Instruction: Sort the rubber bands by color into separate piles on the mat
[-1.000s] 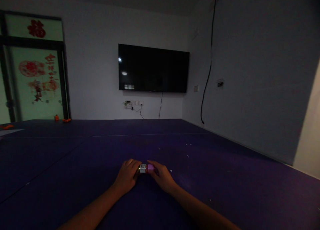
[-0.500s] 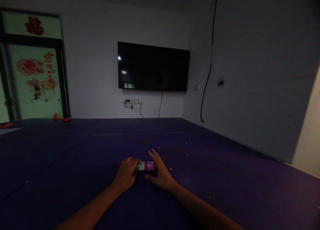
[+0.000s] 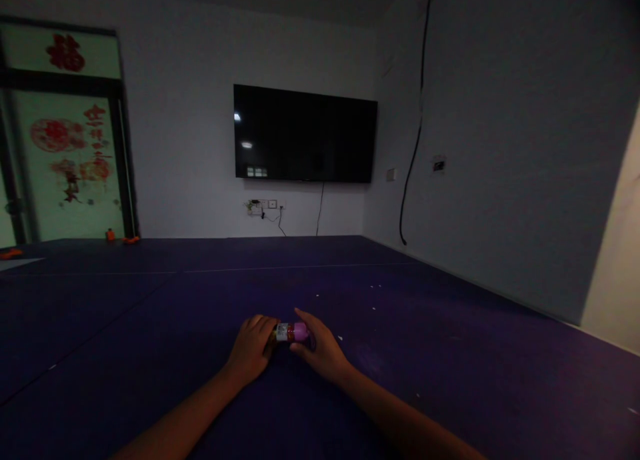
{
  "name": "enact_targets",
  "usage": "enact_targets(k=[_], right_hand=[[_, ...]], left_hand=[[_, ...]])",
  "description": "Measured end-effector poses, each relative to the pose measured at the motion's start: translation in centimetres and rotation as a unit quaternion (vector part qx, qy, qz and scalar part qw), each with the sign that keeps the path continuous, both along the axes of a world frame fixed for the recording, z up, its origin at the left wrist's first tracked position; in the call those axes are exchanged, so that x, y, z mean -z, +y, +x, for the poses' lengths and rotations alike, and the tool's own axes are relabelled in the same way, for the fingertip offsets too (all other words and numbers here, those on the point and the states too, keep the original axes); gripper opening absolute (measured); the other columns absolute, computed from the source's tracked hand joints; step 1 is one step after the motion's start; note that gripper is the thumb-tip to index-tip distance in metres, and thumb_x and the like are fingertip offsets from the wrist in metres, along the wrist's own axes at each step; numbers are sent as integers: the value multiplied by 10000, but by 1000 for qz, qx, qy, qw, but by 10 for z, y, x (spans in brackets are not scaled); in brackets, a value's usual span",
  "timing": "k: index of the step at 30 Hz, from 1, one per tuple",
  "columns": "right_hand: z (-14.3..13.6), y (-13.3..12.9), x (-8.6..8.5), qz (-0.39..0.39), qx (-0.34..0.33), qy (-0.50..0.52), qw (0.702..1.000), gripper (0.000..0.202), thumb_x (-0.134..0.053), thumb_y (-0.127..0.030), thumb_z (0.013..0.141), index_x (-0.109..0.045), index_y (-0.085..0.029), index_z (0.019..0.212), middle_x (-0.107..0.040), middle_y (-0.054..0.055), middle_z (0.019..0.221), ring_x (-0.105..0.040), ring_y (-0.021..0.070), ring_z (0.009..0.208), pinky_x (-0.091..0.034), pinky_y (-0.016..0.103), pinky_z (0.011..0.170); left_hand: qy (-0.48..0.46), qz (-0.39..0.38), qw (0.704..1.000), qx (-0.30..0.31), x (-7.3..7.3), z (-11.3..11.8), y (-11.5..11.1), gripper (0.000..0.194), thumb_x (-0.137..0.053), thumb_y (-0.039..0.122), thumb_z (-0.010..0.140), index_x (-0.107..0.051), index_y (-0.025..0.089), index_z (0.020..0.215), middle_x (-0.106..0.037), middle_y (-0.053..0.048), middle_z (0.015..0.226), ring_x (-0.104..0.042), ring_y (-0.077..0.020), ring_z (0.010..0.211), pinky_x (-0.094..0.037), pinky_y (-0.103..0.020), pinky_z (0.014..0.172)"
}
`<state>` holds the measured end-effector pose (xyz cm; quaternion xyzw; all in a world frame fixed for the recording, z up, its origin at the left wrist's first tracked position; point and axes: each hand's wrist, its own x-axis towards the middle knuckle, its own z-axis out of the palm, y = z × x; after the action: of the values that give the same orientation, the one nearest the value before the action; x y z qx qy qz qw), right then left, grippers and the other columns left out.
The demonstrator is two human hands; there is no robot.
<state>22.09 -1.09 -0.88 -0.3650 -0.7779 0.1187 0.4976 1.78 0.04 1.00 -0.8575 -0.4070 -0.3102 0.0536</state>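
A small bottle [image 3: 283, 332] with a white and red label lies on its side on the dark purple surface [image 3: 280, 407]. Its purple cap [image 3: 301, 331] points right, and a purple loop shows near the cap's end. My left hand [image 3: 251, 343] is closed over the bottle's left end, hiding that part. Around the cap is my right hand [image 3: 323, 349], its thumb on the near side and fingers on the far side. The palm side of this hand is partly hidden, and the exact contact is hard to see in the dim light.
White scraps [image 3: 374, 308] are scattered to the right of the hands. Small orange objects [image 3: 131, 240] sit at the far left by the glass door [image 3: 65, 160]. A dark television [image 3: 305, 133] hangs on the far wall, and a black cable [image 3: 411, 173] runs down the right wall.
My right hand's fingers and thumb have come closer together around the purple cap. My left hand keeps its grip on the bottle. The view has shifted very slightly.
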Motion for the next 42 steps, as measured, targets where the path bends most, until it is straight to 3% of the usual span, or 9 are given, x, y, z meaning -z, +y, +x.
enact_targets(k=[3, 6, 11, 15, 21, 25, 31, 37, 42], right_hand=[[-1, -2, -1, -48, 12, -5, 999, 366, -510, -329, 883, -555, -214, 1228, -662, 94, 1070, -635, 226, 944, -494, 394, 850], [-2, -1, -1, -8, 10, -1, 1000, 302, -531, -275, 860, -601, -204, 1145, -661, 94, 1054, -625, 220, 963, -486, 380, 868], [1, -1, 0, 44, 13, -13, 999, 633, -665, -287, 755, -432, -214, 1339, -500, 121, 1331, -472, 260, 1216, -396, 441, 1003], [-1, -1, 1, -12, 37, -21, 999, 380, -568, -280, 835, -552, -208, 1208, -654, 98, 1078, -631, 222, 937, -509, 402, 830], [0, 6, 1, 101, 78, 33, 991, 347, -492, -122, 814, -591, -236, 1127, -625, 77, 1075, -583, 208, 1024, -459, 407, 921], [15, 11, 0, 102, 242, 44, 964, 391, -402, -138, 856, -559, -222, 1204, -587, 100, 1135, -553, 221, 1048, -453, 402, 900], [45, 12, -9, -48, 429, -208, 877, 451, -384, -177, 880, -494, -181, 1316, -618, 147, 1083, -562, 283, 988, -401, 413, 830], [67, 13, -12, -131, 489, -306, 806, 515, -434, -170, 849, -437, -149, 1363, -629, 185, 1064, -559, 311, 1020, -364, 415, 825], [68, 11, -10, -113, 494, -303, 807, 526, -457, -187, 848, -422, -178, 1373, -544, 186, 1248, -515, 331, 1099, -363, 444, 857]], left_hand=[[0, -1, 1000, 15, 0, 0, 0, 324, -477, 85, 801, -546, 201, 1096, -622, -79, 1045, -524, -249, 1020, -385, -389, 862], [-12, 1, 1000, 10, 2, 0, 2, 324, -481, 86, 797, -547, 207, 1090, -625, -75, 1037, -526, -250, 1015, -387, -393, 864], [-21, 9, 1000, -10, 1, 1, 2, 273, -476, 115, 822, -556, 188, 1073, -627, -88, 1028, -533, -256, 1003, -392, -394, 862], [-2, 3, 1000, 1, -3, 2, -2, 280, -472, 89, 815, -569, 194, 1057, -633, -78, 1038, -531, -245, 1016, -379, -383, 875], [-28, -7, 997, -70, -2, -1, 2, 294, -496, 83, 807, -572, 197, 1067, -641, -70, 1066, -527, -250, 1048, -356, -386, 880], [-57, -8, 987, -147, 2, -5, 9, 326, -508, 73, 801, -566, 196, 1097, -641, -69, 1070, -525, -242, 1064, -351, -373, 884], [-75, -23, 971, -228, 1, -11, 14, 319, -572, 136, 794, -562, 203, 1105, -640, -69, 1060, -537, -249, 1044, -360, -363, 873], [-92, -45, 963, -249, -2, -15, 19, 350, -587, 150, 785, -551, 193, 1131, -640, -74, 1067, -541, -256, 1042, -385, -350, 836], [-92, -24, 965, -244, -3, -16, 19, 345, -575, 111, 777, -584, 206, 1108, -636, -66, 1088, -526, -255, 1055, -390, -363, 858]])
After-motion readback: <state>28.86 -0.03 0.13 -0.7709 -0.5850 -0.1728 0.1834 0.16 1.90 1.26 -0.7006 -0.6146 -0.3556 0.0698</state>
